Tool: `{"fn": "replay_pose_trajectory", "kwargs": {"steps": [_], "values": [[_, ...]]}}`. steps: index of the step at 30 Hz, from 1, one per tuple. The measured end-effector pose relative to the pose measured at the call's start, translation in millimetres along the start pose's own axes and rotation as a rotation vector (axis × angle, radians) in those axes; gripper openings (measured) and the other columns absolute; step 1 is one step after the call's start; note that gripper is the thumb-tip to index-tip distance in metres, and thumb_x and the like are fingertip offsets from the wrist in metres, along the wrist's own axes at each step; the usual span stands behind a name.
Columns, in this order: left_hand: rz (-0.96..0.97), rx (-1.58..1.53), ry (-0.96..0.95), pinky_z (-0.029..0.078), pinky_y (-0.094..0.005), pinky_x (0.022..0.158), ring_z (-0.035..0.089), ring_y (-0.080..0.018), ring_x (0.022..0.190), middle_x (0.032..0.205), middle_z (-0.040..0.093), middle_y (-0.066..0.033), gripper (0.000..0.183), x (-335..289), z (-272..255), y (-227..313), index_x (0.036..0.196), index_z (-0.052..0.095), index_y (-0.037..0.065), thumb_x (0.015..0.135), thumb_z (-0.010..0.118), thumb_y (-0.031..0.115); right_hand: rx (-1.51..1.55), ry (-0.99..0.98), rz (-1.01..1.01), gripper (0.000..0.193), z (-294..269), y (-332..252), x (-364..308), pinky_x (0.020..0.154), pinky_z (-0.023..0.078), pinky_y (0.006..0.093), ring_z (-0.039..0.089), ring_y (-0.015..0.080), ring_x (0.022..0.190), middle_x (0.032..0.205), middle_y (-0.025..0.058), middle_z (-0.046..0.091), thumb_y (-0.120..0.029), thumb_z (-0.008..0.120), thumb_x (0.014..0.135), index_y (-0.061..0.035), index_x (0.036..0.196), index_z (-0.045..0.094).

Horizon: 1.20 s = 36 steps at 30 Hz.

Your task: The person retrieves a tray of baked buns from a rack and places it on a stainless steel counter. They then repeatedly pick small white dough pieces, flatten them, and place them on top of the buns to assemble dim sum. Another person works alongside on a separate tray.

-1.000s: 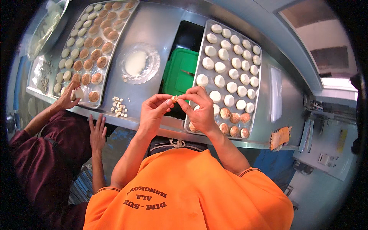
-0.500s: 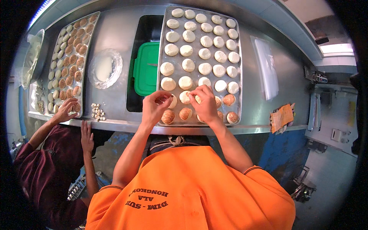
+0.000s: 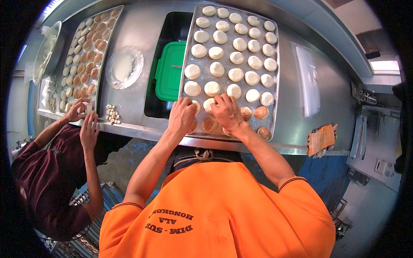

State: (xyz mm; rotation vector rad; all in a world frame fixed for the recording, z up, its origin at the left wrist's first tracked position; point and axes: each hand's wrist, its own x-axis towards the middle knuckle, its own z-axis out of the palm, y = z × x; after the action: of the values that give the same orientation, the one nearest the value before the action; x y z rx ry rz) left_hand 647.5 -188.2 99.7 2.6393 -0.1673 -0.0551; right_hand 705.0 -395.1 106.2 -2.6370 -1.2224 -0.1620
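A large metal tray in front of me carries rows of round white dough pieces. Toward its near edge lie pieces with a brown, streaky surface. Above those near rows, my left hand is closed, fingers curled downward, beside a pale dough piece. My right hand, also closed, has its fingertips at that piece's right side. The backs of both hands hide whatever is between the fingers.
At left, a co-worker's hands hover by another tray of white and brown pieces. Between the trays are a clear bowl of white stuff, small pale bits and a green lid. Right are plastic sheets and an orange cloth.
My hands have turned from raised pinches to curled fingers pointing down, and my left hand has moved slightly right. The co-worker's hands have come closer together. The whole view has shifted a little.
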Motion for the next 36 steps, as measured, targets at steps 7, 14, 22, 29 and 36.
{"fn": "replay_pose_trajectory", "kwargs": {"steps": [7,14,22,29,36], "values": [[-0.131,0.006,0.056,0.047,-0.0433,0.091,0.060,-0.0308,0.109,0.114,0.065,-0.0103,0.052,-2.7,-12.4,14.6,0.119,0.066,0.011,0.072,0.085,0.020,0.266,-0.044,0.280,0.030,-8.5,-3.8,2.9,0.087,0.045,0.0439,0.058,0.0297,0.100,0.101,0.0096,0.064,-0.022,0.081,0.075,-0.0071,0.095,0.065],[-0.104,0.167,-0.102,0.048,-0.0444,0.092,0.060,-0.0351,0.109,0.115,0.063,-0.0138,0.071,12.9,-0.9,25.3,0.131,0.054,0.009,0.068,0.085,0.018,0.235,-0.218,0.379,0.048,6.7,-10.2,23.4,0.090,0.044,0.0478,0.060,0.0349,0.102,0.107,0.0166,0.064,-0.017,0.079,0.071,-0.0066,0.114,0.060],[-0.157,-0.372,0.081,0.052,-0.0473,0.084,0.061,-0.0392,0.096,0.105,0.059,-0.0173,0.047,6.9,-16.1,2.8,0.108,0.058,0.005,0.071,0.084,0.014,0.503,0.011,0.348,0.035,-0.2,-2.7,6.4,0.085,0.041,0.0455,0.060,0.0312,0.097,0.102,0.0084,0.059,-0.022,0.079,0.069,-0.0097,0.098,0.063],[-0.017,-0.269,-0.040,0.051,-0.0467,0.080,0.060,-0.0412,0.096,0.109,0.055,-0.0180,0.049,4.8,-5.7,-2.9,0.107,0.051,0.002,0.074,0.084,0.015,0.355,-0.003,0.392,0.033,8.3,-3.0,3.1,0.086,0.039,0.0433,0.060,0.0270,0.097,0.096,0.0065,0.061,-0.022,0.081,0.068,-0.0085,0.092,0.064],[0.024,-0.084,-0.061,0.046,-0.0465,0.094,0.057,-0.0358,0.112,0.115,0.057,-0.0143,0.060,2.2,-1.3,-5.8,0.125,0.051,0.008,0.075,0.081,0.021,0.140,-0.093,0.340,0.045,2.5,-5.9,2.8,0.094,0.036,0.0465,0.059,0.0282,0.104,0.103,0.0062,0.064,-0.026,0.083,0.068,-0.0116,0.106,0.063]]}}
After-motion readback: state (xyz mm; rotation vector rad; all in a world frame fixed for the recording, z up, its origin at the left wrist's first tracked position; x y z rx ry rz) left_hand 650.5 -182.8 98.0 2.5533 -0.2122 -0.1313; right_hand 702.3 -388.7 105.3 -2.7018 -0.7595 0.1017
